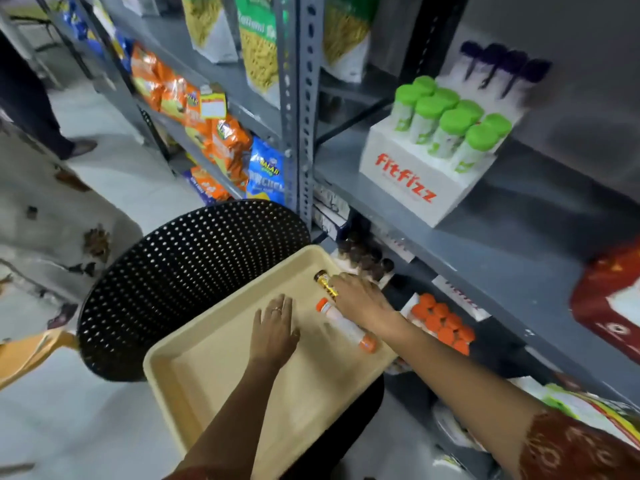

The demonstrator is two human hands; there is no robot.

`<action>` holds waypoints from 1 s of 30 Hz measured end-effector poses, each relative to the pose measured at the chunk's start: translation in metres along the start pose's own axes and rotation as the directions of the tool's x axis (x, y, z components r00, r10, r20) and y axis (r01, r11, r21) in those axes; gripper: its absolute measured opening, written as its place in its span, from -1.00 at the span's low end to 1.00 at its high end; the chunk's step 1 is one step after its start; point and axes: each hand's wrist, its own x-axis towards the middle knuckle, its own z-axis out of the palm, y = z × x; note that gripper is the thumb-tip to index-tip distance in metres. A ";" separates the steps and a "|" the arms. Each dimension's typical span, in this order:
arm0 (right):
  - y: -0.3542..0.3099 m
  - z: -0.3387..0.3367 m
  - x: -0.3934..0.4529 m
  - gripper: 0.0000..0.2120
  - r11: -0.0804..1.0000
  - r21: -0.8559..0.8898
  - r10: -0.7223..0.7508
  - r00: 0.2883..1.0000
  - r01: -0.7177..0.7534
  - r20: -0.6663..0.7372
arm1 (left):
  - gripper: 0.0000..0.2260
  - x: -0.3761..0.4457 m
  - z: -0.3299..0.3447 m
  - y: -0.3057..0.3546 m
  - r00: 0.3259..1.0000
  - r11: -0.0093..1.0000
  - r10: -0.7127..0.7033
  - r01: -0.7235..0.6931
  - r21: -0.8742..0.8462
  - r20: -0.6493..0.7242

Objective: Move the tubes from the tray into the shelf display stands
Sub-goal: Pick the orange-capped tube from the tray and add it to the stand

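The beige tray [207,393] is steadied by the flat, empty left hand [273,332] while the yellow tube [325,284] at its far corner is closed on by the right hand [356,299]; the orange-capped tube [346,323] lies just beside

I count two tubes in my tray [221,386]: one orange-capped tube [346,324] and one yellow tube [325,284]. The white display stand [412,174] carries eight green-capped tubes [450,123] and four purple-capped tubes [502,64].

head cam | 1 view | faces down-forward | near tray [194,372]
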 end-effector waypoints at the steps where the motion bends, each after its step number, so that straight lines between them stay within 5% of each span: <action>1: -0.001 0.011 0.004 -0.67 1.000 -0.002 -0.004 0.999 0.004 0.034 | -0.41 -0.001 0.007 -0.003 1.000 1.000 -0.013 0.014 -0.012 0.028; 7: -0.007 0.061 0.017 -0.82 0.997 -0.058 0.051 0.987 -0.043 0.149 | -0.29 0.003 0.043 -0.013 0.980 0.995 -0.065 0.078 -0.064 0.188; 18: -0.018 0.076 0.027 -0.89 0.935 -0.345 0.119 0.990 -0.087 0.072 | -0.11 0.010 0.070 -0.013 0.959 0.986 -0.096 0.129 -0.108 0.267; 21: -0.013 0.079 0.031 -0.86 0.979 -0.196 0.089 0.978 -0.052 0.187 | -0.11 0.011 0.067 -0.011 0.954 0.987 -0.105 0.134 -0.086 0.282; 30: 0.003 0.006 0.026 -0.67 0.935 0.180 0.289 0.951 -0.305 0.109 | -0.23 0.008 0.021 0.007 0.967 0.999 -0.031 0.036 -0.012 0.254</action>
